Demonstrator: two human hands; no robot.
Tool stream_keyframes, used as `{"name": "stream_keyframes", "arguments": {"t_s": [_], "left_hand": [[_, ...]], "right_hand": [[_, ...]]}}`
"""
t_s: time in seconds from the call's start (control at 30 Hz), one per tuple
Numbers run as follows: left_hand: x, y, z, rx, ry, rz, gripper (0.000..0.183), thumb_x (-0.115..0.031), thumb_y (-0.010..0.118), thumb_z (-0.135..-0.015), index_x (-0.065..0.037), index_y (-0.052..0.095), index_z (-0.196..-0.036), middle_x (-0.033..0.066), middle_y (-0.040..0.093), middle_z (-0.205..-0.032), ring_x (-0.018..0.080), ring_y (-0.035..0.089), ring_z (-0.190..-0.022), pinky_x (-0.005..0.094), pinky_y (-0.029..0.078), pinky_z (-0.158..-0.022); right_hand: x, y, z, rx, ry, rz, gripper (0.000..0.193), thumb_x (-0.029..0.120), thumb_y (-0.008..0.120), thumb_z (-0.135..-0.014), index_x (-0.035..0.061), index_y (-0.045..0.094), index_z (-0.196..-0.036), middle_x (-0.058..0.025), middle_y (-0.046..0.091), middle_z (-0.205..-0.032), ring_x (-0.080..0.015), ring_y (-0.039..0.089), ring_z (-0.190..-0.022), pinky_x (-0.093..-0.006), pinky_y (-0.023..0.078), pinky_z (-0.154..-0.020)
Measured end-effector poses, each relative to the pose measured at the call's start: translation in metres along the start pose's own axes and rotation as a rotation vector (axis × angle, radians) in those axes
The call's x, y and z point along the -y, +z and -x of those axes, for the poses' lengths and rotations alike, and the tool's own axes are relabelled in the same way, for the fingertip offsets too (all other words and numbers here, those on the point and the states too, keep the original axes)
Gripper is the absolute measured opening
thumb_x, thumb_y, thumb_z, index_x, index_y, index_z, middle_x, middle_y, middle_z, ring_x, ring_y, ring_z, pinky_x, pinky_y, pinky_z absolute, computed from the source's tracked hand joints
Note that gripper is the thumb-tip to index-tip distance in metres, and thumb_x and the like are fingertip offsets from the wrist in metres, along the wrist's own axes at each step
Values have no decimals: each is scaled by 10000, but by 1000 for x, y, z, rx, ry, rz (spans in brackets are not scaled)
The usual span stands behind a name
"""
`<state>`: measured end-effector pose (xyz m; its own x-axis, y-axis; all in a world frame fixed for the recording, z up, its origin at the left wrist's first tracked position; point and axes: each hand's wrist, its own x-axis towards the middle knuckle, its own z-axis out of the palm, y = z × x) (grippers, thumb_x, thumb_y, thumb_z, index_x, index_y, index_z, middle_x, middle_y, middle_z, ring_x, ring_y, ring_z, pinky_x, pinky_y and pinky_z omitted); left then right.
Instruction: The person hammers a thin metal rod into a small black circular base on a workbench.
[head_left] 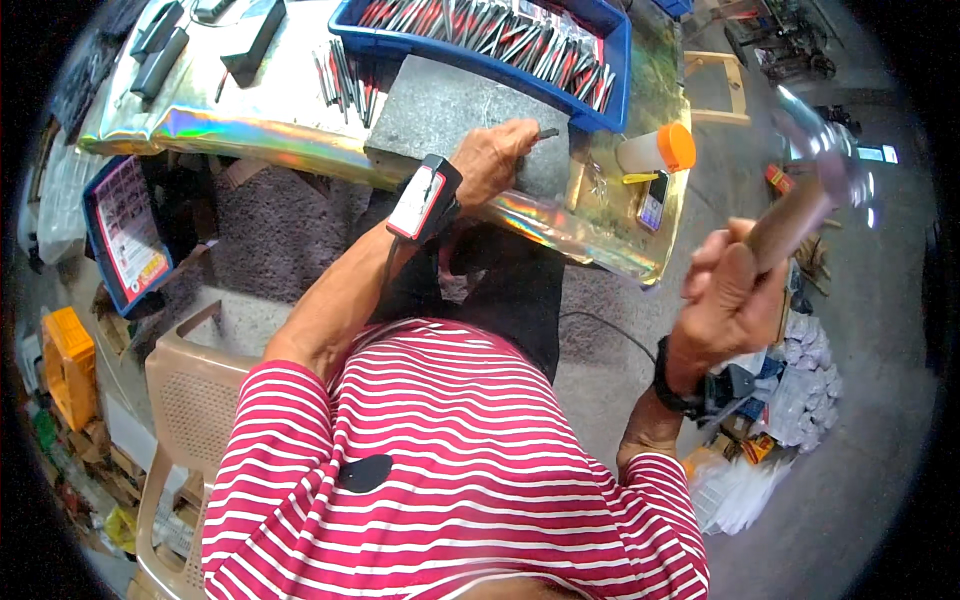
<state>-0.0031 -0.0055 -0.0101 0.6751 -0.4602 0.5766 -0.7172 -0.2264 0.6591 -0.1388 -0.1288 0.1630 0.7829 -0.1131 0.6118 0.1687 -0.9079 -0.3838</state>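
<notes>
My left hand (490, 160) rests on a grey metal block (430, 105) at the table's near edge. Its fingers are closed round a thin dark rod (547, 134), whose tip sticks out to the right over the block; the rest of the rod is hidden in the hand. Out to the right, clear of the table, my right hand (728, 300) is wrapped round the wooden handle of a hammer (790, 225). The hammer is raised and tilted up to the right, its shiny head smeared by motion.
Behind the block lies a blue tray (480, 52) full of slim red, black and silver tools. Several similar pieces (345, 85) lie left of it. An orange-lidded jar (650, 150) and a phone (653, 202) are at the right. A plastic chair (200, 400) stands at the left.
</notes>
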Motion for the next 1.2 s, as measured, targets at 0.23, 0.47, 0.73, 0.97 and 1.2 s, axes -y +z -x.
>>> {"name": "stream_keyframes", "arguments": {"t_s": [0.23, 0.47, 0.73, 0.97, 1.2], "left_hand": [[-2, -2, -1, 75, -37, 23, 201, -1, 498, -699, -47, 415, -876, 126, 516, -803, 337, 532, -705, 367, 448, -567], [-2, -2, -2, 72, -29, 23, 224, 3, 500, -689, -47, 417, -891, 133, 513, -803, 328, 545, -722, 363, 450, -592], [-6, -4, -5, 62, -20, 28, 165, -27, 484, -707, -49, 420, -858, 130, 493, -749, 327, 529, -662, 374, 432, -554], [-6, 3, -2, 34, -75, -8, 194, 0, 487, -687, -34, 422, -867, 130, 506, -779, 325, 529, -703, 369, 435, -572], [-9, -8, -8, 10, -145, 96, 249, 67, 496, -651, -27, 420, -868, 146, 519, -758, 331, 534, -718, 349, 437, -584]], "right_hand": [[-17, 25, 18, 270, 136, 99, 150, 129, 525, -789, 14, 501, -883, -132, 517, -600, -249, 515, -535, -341, 384, -460], [3, 4, 15, -58, 228, -70, 186, 142, 510, -812, -29, 504, -884, -24, 504, -591, -115, 470, -493, -249, 357, -432], [-29, 34, 32, 193, 102, 185, 153, 140, 521, -786, 3, 457, -812, -196, 491, -567, -370, 503, -515, -424, 376, -454], [-44, 76, 68, 262, 833, -592, 261, 263, 462, -845, 38, 476, -714, 2, 422, -502, -44, 342, -350, -182, 271, -285], [-46, 126, 81, 170, 1136, -1066, 264, 265, 471, -839, 12, 465, -767, -29, 436, -528, -51, 367, -385, -179, 285, -290]]}}
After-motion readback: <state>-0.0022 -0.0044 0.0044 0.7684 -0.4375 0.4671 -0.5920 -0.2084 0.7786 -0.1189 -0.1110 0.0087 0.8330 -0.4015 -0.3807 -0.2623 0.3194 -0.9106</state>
